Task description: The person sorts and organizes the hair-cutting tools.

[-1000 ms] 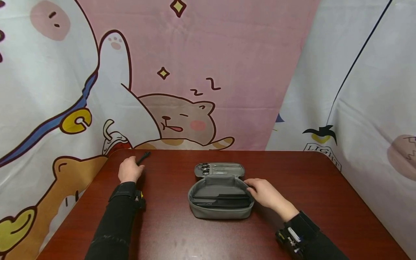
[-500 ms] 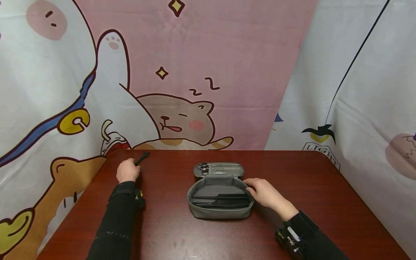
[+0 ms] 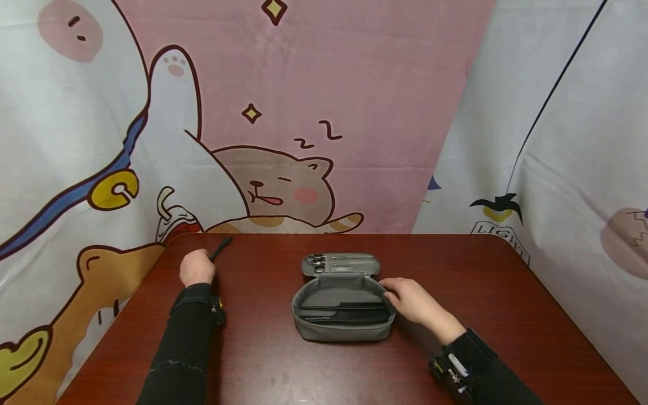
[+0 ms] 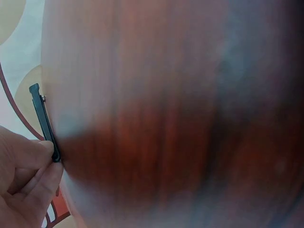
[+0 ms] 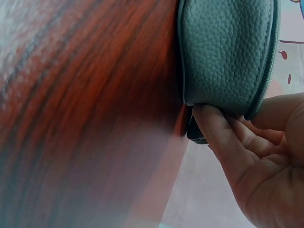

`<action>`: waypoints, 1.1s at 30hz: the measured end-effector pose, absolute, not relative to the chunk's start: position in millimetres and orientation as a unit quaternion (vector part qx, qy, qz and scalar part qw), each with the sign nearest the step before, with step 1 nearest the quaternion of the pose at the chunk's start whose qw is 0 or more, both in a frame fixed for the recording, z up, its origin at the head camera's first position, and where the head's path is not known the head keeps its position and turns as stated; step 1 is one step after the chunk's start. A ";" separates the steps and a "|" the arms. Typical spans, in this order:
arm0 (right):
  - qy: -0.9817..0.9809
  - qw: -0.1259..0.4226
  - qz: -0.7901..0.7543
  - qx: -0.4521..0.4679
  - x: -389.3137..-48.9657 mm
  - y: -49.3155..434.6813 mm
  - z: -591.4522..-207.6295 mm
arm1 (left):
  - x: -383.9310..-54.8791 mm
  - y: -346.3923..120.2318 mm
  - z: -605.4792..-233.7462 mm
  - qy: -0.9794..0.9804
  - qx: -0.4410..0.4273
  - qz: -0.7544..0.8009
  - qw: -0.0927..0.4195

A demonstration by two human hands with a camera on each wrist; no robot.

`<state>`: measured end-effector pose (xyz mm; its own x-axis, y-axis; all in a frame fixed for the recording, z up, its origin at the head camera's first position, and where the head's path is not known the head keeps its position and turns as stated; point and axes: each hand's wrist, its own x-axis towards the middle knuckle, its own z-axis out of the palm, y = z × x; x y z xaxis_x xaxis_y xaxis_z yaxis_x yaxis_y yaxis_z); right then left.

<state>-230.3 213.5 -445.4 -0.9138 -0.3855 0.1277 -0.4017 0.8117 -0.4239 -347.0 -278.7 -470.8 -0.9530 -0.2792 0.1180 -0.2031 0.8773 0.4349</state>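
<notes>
My left hand pinches a slim black nail clipper between thumb and fingers, above the far left part of the table. In the head view the clipper's upper end points up and to the right. A grey zippered case stands unzipped at the middle of the table, its lid folded back. My right hand grips the case's right back corner, thumb at the rim and fingers curled against the outside wall. Dark flat items lie in the case; their kind cannot be told.
Small scissors and slim tools under clear film sit in the lid. The reddish-brown wooden table ends at a far edge, with a cartoon-printed curtain behind and at both sides.
My left hand has shifted slightly left and towards me with the nail clipper, which shows a little more of itself. The right hand and the case keep their places.
</notes>
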 end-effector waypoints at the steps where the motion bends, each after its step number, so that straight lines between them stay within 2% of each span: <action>1: -0.952 0.018 0.227 0.207 -230.4 213.3 -445.4 | -346.5 -279.1 -470.7 -0.965 0.124 -0.213 0.092; 21: -0.950 0.020 0.231 0.210 -228.7 213.1 -444.5 | -339.5 -275.0 -468.3 -0.953 0.129 -0.263 0.082; 33: -0.950 0.022 0.232 0.210 -230.3 213.6 -445.7 | -331.2 -251.7 -450.6 -0.931 0.074 -0.326 0.148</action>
